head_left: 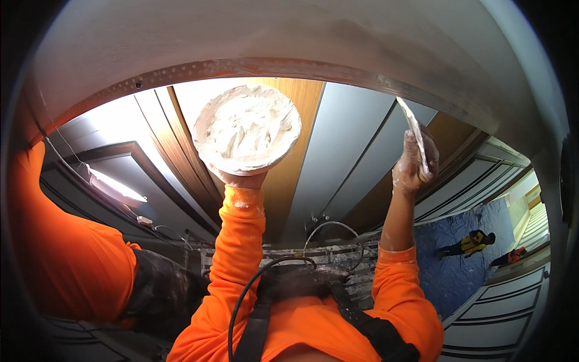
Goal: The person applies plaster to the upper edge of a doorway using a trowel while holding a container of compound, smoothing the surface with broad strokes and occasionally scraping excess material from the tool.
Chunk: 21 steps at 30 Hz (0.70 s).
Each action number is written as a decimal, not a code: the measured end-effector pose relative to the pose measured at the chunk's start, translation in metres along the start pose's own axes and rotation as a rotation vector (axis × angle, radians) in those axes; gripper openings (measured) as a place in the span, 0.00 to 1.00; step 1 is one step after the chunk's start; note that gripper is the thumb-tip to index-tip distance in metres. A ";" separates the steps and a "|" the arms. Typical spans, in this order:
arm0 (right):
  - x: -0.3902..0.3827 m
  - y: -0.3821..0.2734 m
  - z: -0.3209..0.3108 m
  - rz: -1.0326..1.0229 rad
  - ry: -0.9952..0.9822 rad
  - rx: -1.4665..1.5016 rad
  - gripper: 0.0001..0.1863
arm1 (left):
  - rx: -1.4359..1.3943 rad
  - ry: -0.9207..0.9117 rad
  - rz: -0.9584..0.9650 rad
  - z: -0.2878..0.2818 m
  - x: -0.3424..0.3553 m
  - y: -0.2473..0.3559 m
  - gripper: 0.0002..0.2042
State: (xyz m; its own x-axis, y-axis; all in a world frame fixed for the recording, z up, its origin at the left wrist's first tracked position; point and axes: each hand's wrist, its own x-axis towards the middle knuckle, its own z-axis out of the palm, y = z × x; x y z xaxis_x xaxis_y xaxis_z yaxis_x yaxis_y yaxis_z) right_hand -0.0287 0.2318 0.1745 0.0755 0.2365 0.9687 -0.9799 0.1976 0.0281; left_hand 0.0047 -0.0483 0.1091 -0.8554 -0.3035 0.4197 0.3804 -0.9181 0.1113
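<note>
My left hand [237, 179] supports a round tub [208, 158] from below, its fingers mostly hidden under it. White filler paste [248, 130] fills the tub, with its surface roughly scooped and the rim crusted. Raised at the right, my right hand [416, 163] is closed around a thin flat filling knife [404, 107], seen nearly edge-on and smeared with white. The tip of the knife is close to a perforated metal edge strip [241, 65] that runs along the border of the pale overhead panel [289, 30]. I cannot tell whether it touches.
A person in an orange top [78, 247] stands close at my left. Beside them hangs a lit tube lamp [117, 184] with its cable. Below me is a dusty slatted platform [289, 271]. Far right, people [473, 242] are on blue sheeting [434, 265].
</note>
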 end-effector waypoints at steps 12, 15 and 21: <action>0.013 -0.019 0.103 -0.287 -0.177 0.094 0.08 | -0.023 -0.162 0.057 -0.005 0.010 0.019 0.42; 0.012 -0.030 0.131 -0.216 -0.176 0.196 0.12 | 0.006 -0.155 0.108 -0.004 0.010 0.035 0.39; 0.008 -0.067 0.182 -0.149 -0.297 0.279 0.19 | -0.105 -0.117 0.150 -0.007 -0.006 0.063 0.38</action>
State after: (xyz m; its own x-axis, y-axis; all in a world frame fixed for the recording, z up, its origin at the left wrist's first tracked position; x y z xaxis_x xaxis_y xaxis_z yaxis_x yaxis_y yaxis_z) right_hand 0.0037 0.0473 0.2257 0.2035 -0.0674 0.9767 -0.9778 -0.0652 0.1992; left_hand 0.0315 -0.1065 0.1071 -0.7428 -0.4126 0.5272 0.4564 -0.8883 -0.0522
